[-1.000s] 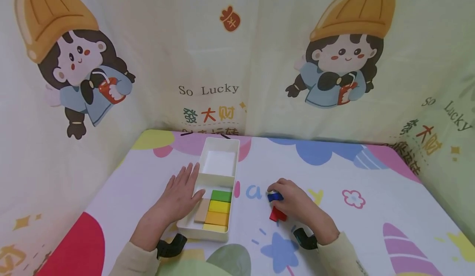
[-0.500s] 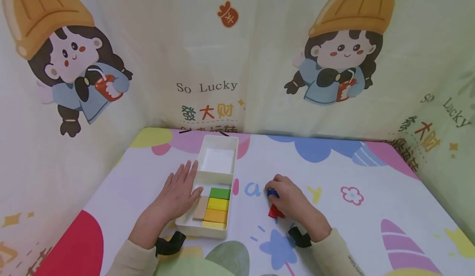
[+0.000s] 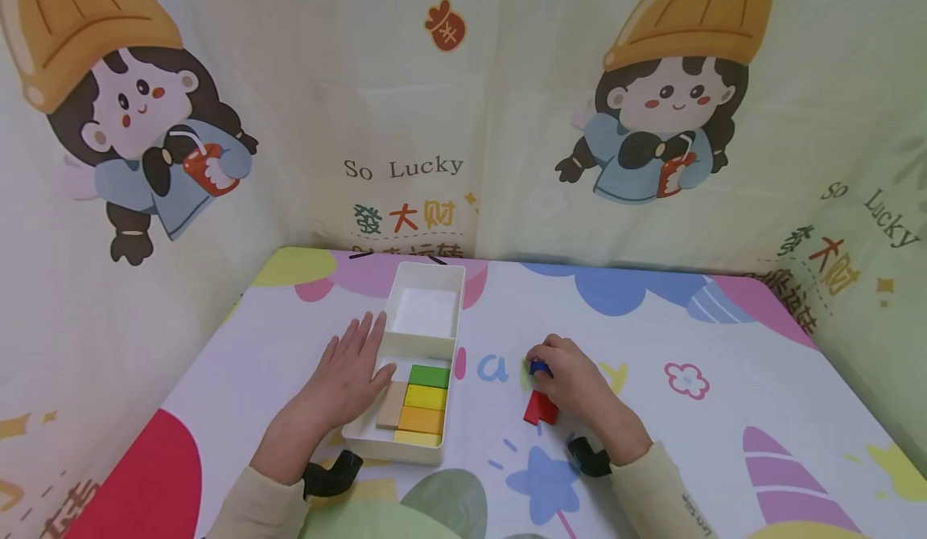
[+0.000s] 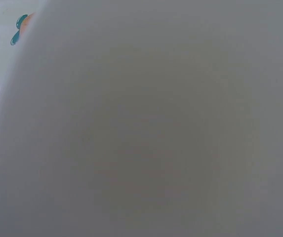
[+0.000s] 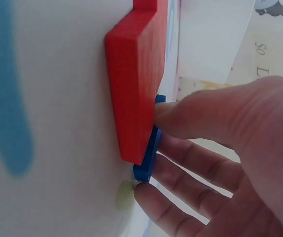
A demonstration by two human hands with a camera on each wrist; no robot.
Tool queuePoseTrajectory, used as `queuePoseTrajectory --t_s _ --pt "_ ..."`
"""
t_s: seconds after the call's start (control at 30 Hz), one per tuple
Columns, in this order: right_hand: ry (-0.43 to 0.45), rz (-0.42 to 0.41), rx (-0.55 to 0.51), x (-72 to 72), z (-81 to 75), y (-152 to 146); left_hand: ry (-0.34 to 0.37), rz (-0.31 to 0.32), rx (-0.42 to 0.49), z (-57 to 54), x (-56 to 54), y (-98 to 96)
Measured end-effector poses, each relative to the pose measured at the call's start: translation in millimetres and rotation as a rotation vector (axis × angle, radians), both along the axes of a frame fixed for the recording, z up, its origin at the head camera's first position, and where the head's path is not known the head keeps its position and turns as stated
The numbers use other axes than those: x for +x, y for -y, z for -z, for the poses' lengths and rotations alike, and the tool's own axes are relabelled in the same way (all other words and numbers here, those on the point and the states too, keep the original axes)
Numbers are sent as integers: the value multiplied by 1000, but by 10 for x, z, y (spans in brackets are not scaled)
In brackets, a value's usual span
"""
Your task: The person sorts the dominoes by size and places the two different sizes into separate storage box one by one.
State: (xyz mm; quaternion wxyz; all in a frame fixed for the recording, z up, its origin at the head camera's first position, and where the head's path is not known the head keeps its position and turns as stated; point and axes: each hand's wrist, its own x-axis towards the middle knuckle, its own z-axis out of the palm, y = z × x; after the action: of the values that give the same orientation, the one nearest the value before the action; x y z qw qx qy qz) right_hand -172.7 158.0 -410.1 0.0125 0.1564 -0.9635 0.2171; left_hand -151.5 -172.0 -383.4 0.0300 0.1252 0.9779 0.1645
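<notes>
My right hand (image 3: 579, 382) pinches a small blue block (image 3: 539, 368) between thumb and fingers, close over the table right of the box. In the right wrist view the thumb presses one side of the blue block (image 5: 143, 168) and fingertips meet the other; it is partly hidden behind a red block (image 5: 129, 89). The red block (image 3: 539, 409), with a notch in its near edge, lies on the table just nearer than that hand. My left hand (image 3: 344, 386) rests with straight fingers along the left edge of a white box (image 3: 427, 312). A pale surface fills most of the left wrist view.
In the box's near compartment lie several flat blocks: a green block (image 3: 430, 376), a yellow block (image 3: 425, 397), an orange block (image 3: 421, 420) and a tan block (image 3: 392, 405). A printed cloth covers the table (image 3: 637, 458); a patterned curtain (image 3: 521, 161) hangs behind.
My right hand has shifted slightly away from me with the blue block, leaving more of the red block showing. The left hand stays in place on the box; the head view tilts a little.
</notes>
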Motion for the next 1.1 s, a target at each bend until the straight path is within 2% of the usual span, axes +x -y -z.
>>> queuePoseTrajectory --t_s 0.37,0.6,1.1 --pt "29 29 46 -19 6 6 15 -4 -2 0 -13 4" --pt "-18 16 32 -4 1 -6 3 2 -2 3 -20 -3" --pt "-37 7 20 -20 -24 -10 7 -7 -2 -7 -10 -9"
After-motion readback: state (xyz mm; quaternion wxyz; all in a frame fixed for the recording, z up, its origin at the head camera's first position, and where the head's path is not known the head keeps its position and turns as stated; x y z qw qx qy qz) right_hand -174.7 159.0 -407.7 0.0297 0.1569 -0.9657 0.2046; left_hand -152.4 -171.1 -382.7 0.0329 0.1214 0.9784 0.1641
